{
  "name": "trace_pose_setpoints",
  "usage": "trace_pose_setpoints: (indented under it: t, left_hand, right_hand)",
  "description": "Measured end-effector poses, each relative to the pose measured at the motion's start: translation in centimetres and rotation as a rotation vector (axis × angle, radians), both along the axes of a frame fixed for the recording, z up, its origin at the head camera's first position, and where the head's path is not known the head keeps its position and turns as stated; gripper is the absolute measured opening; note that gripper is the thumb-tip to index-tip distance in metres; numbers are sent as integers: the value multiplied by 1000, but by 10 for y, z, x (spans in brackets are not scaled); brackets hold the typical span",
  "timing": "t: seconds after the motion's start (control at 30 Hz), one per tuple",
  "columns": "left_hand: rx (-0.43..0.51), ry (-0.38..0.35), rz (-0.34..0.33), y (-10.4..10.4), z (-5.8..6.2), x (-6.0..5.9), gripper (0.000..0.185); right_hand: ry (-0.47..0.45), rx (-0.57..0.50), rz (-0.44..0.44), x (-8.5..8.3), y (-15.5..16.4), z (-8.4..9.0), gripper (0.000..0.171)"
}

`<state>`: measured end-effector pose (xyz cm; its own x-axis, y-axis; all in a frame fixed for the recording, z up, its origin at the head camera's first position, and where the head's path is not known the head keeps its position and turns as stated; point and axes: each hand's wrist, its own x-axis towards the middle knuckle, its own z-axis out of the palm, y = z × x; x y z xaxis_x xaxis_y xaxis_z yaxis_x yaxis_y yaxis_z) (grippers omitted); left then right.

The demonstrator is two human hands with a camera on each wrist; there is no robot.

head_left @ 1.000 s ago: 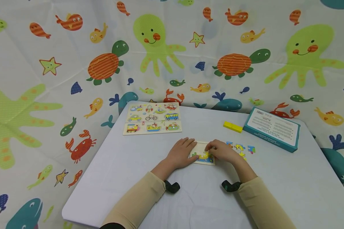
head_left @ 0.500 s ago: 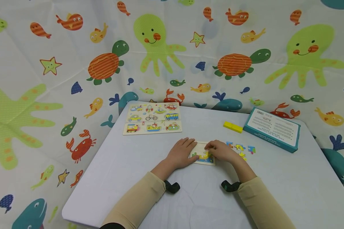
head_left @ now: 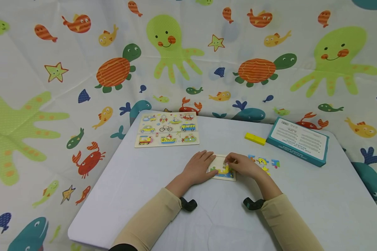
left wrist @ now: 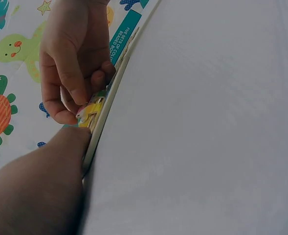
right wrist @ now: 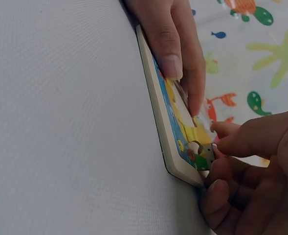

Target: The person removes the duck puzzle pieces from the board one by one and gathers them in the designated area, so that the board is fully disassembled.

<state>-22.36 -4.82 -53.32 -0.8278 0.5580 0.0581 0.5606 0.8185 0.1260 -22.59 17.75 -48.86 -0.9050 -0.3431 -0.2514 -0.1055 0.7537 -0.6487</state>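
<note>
A small wooden jigsaw board [head_left: 219,159], partly filled with blue, yellow and green pieces along its near side, lies mid-table. My left hand [head_left: 198,168] rests on its left edge with straight fingers; the thumb [right wrist: 172,66] lies on the filled pieces in the right wrist view. At the board's right side, my right hand [head_left: 244,166] pinches a small jigsaw piece [right wrist: 210,152] between thumb and fingertips, over the board's right part. The piece's picture is mostly hidden by the fingers. Several loose jigsaw pieces [head_left: 263,161] lie just right of this hand.
A wooden vehicle puzzle [head_left: 167,129] lies at the back left. Toward the back right are a yellow block-shaped item [head_left: 255,139] and a teal box [head_left: 296,141] with a white printed label. A sea-animal cloth [head_left: 188,69] hangs behind the white table [head_left: 119,195].
My right fingertips shift very slightly over the board's right part, still pinching the piece. The left hand stays in place, and the loose pieces lie as before.
</note>
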Motion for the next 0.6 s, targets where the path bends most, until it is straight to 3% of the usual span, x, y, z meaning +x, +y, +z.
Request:
trace_pose_setpoints:
  t: [0.27,0.6]
  left_hand:
    - [6,5,-3,0,1,1,73]
    - [14,7,-2,-1,0,1,74]
  right_hand:
    - [29,-14,11,-1,2,-3,8]
    - [14,-38,-9,0,5,7,12]
